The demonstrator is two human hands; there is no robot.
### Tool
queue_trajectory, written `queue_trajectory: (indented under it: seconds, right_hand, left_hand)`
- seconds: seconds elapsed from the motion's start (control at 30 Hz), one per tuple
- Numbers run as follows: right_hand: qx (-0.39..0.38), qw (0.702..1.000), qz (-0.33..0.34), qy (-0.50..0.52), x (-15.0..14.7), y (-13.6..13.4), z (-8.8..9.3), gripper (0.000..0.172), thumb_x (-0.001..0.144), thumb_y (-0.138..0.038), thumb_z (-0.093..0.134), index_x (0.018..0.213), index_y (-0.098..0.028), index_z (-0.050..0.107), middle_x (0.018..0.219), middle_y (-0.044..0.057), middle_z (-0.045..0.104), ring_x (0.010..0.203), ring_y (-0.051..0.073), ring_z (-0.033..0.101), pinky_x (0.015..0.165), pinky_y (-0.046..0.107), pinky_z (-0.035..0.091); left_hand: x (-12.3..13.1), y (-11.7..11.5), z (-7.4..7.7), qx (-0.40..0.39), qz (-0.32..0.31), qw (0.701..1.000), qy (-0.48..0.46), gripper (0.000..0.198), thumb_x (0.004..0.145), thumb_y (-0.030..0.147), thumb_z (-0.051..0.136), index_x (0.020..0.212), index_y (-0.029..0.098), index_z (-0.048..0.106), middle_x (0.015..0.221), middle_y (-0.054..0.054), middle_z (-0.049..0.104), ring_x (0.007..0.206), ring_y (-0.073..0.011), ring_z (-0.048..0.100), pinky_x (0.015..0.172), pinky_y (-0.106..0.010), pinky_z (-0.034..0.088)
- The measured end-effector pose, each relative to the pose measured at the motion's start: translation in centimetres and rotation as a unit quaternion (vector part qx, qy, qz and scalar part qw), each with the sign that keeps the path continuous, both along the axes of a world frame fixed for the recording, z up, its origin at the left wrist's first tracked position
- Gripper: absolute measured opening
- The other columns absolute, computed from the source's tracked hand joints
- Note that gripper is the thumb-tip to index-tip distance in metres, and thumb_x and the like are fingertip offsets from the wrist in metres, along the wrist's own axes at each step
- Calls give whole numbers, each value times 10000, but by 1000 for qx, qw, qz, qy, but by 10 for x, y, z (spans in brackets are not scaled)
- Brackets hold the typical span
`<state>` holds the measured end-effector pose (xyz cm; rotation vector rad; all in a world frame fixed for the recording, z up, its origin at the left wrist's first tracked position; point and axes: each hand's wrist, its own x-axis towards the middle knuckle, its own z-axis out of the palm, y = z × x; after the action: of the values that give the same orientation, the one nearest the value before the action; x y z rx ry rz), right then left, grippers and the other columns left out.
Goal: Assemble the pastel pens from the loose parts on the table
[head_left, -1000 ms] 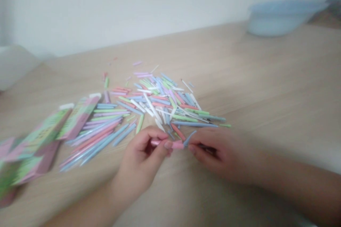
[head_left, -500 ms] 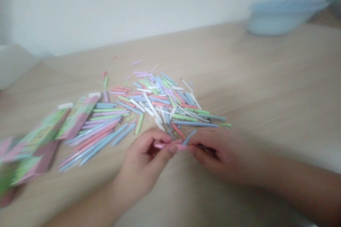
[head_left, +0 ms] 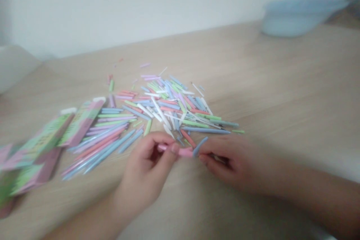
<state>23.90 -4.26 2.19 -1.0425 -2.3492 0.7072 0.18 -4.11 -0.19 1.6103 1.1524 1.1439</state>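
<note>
My left hand [head_left: 149, 165] is closed around a slim pink pen part [head_left: 185, 152], with thumb and forefinger pinching it near its middle. Its right end points at the fingertips of my right hand [head_left: 227, 157]. Those fingers are pinched together beside a short, slightly bent blue pen part [head_left: 200, 146], which seems to be between or against them; blur hides the exact grip. Just beyond both hands spreads a pile of loose pen parts [head_left: 168, 101] in blue, green, white, red and purple. A red pen part [head_left: 188, 138] lies close to the fingertips.
To the left, green and pink boxes [head_left: 45, 135] overlap beside a row of pens [head_left: 107, 142]. A pale blue bowl-like container [head_left: 292, 18] stands at the back right of the wooden table [head_left: 270, 78]. A white object [head_left: 17, 67] sits at the far left edge.
My left hand has moved slightly left with the pink pen part, whose end has drawn away from my right fingertips. More of the blue pen part shows. My right hand stays put.
</note>
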Motion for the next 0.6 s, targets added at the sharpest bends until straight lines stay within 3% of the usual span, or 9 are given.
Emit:
queue_trajectory:
  seconds: [0.13, 0.2, 0.23, 0.3, 0.4, 0.47, 0.6]
  right_hand:
    - [0, 1000, -23, 13, 1, 4, -2, 193, 1016, -208, 545, 854, -200, 648, 769, -1, 641, 693, 147, 544, 643, 285, 396]
    - [6, 998, -35, 53, 2, 5, -3, 200, 1026, -212, 543, 875, -194, 672, 835, 18, 648, 772, 158, 580, 706, 287, 437]
    - [10, 996, -42, 73, 3, 6, -4, 201, 1028, -216, 549, 886, -193, 689, 863, 27, 647, 812, 164, 593, 742, 293, 454]
    - [30, 992, -62, 101, 4, 6, -5, 192, 1024, -223, 573, 897, -198, 716, 896, 36, 648, 876, 177, 606, 809, 314, 468]
    - [66, 986, -90, 125, 7, 7, -8, 127, 1003, -226, 620, 931, -222, 724, 882, 19, 676, 897, 186, 613, 872, 345, 462]
    - [73, 983, -99, 133, 9, 8, -9, 94, 998, -247, 638, 953, -234, 719, 868, 7, 691, 882, 187, 619, 870, 352, 463]
    - [57, 983, -114, 131, 11, 6, -7, 108, 1000, -299, 645, 945, -239, 715, 832, 2, 675, 813, 176, 618, 757, 319, 475]
  left_hand:
    - [-9, 7, 1, -40, 58, 997, -33, 51, 1048, 304, 529, 1037, 255, 517, 783, 47, 627, 649, -128, 600, 634, -250, 473]
    - [-14, 8, 7, -39, 15, 998, 49, 69, 1067, 303, 455, 1106, 276, 505, 719, 62, 581, 581, -136, 556, 593, -261, 431]
    - [-16, 8, 10, -22, -31, 990, 133, 112, 1066, 313, 445, 1141, 281, 523, 714, 54, 576, 572, -147, 547, 582, -275, 413]
    - [-16, 6, 15, 76, -125, 932, 331, 127, 1012, 345, 537, 1091, 270, 602, 769, 7, 611, 648, -188, 573, 612, -319, 398]
    - [-9, 1, 15, 195, -136, 841, 487, 161, 975, 378, 583, 1022, 253, 672, 859, -57, 625, 824, -276, 603, 734, -405, 425]
    - [-4, -2, 9, 197, -120, 821, 523, 193, 988, 380, 566, 1051, 245, 689, 913, -78, 628, 877, -300, 605, 765, -431, 439]
    - [-3, -2, 0, 187, -110, 820, 529, 216, 1024, 355, 520, 1014, 236, 701, 921, -79, 615, 884, -297, 600, 778, -437, 453]
